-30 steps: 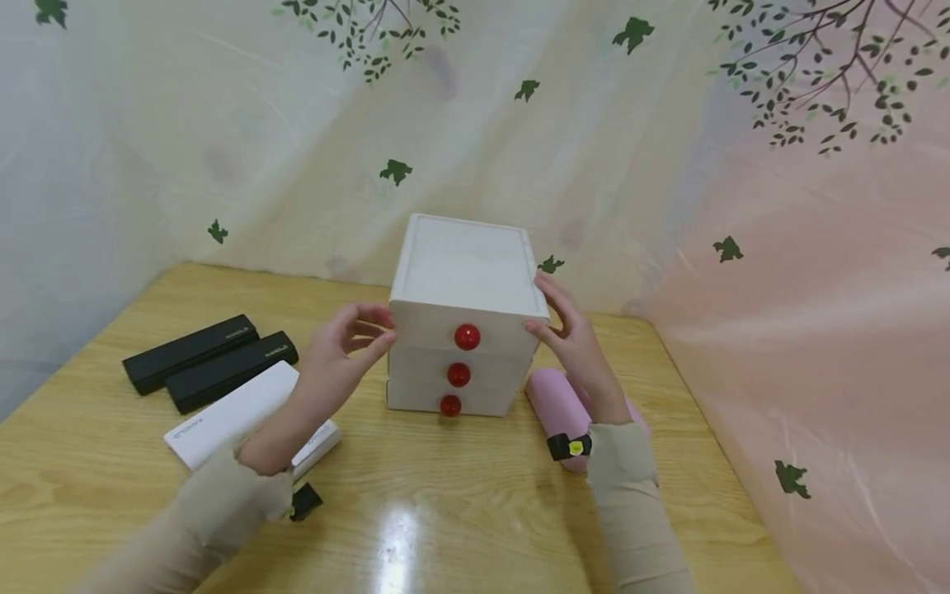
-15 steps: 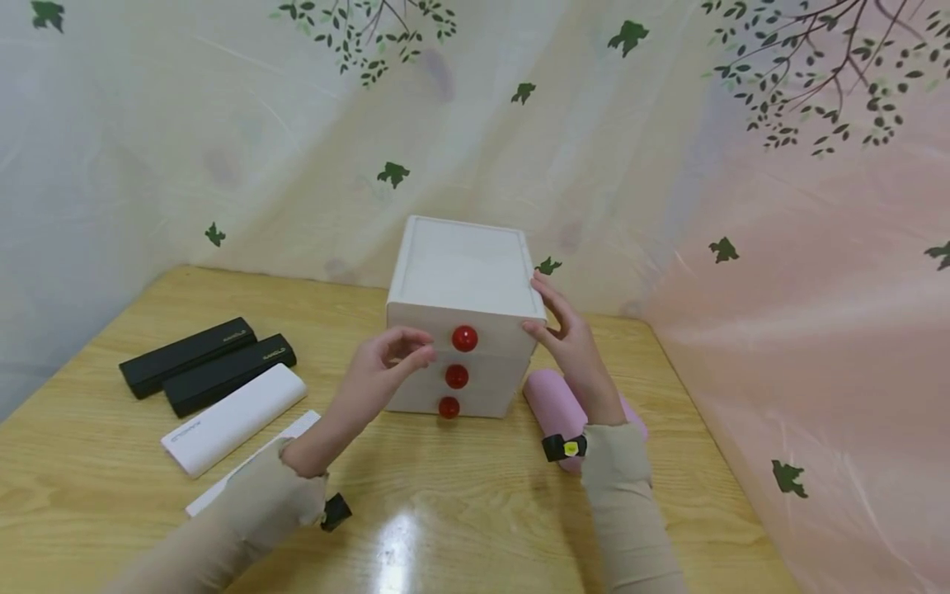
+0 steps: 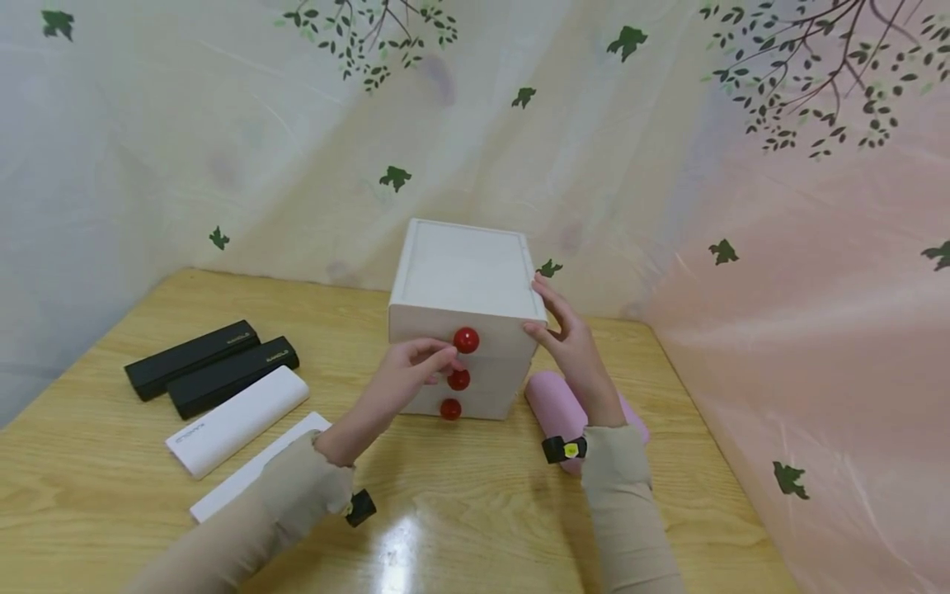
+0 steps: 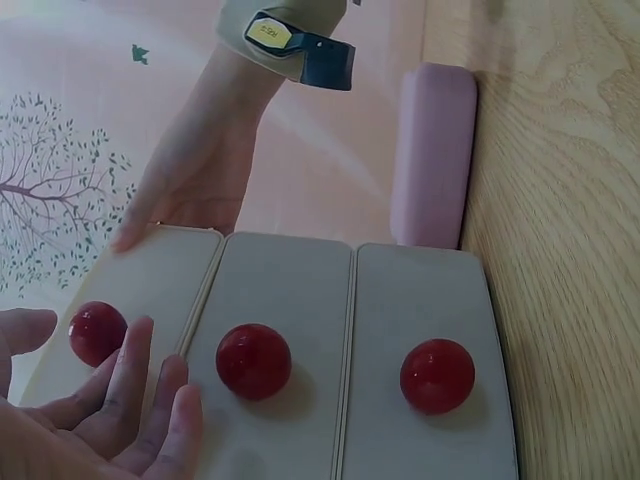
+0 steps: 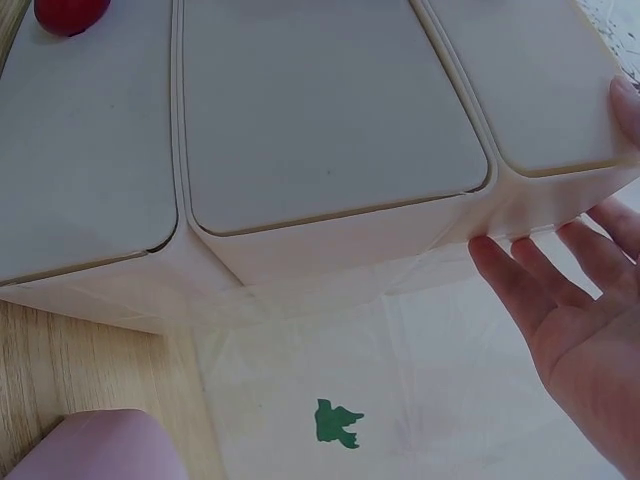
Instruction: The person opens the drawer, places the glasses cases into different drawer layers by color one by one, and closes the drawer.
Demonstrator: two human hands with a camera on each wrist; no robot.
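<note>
A white drawer unit (image 3: 467, 268) stands on the table with three drawer fronts facing the person. Each front bears a round red knob. My left hand (image 3: 393, 379) is at the top knob (image 3: 466, 339), its thumb and fingers spread beside it. In the left wrist view, that knob (image 4: 97, 333) shows between the thumb and the fingers; contact cannot be told. My right hand (image 3: 575, 351) touches the unit's upper right corner, thumb on the front edge and fingers along the side. In the right wrist view, fingertips (image 5: 500, 262) rest against the side wall.
Two black cases (image 3: 191, 360) and a white case (image 3: 237, 421) lie on the table (image 3: 460, 528) at the left, beside another white item (image 3: 256, 466). Pink cylindrical objects (image 3: 552, 404) lie at the unit's right, partly under the right forearm. A patterned curtain hangs behind.
My left hand has moved right from the unit's left edge across its front to the top knob. My right hand has stayed at the right corner. All drawers look unmoved.
</note>
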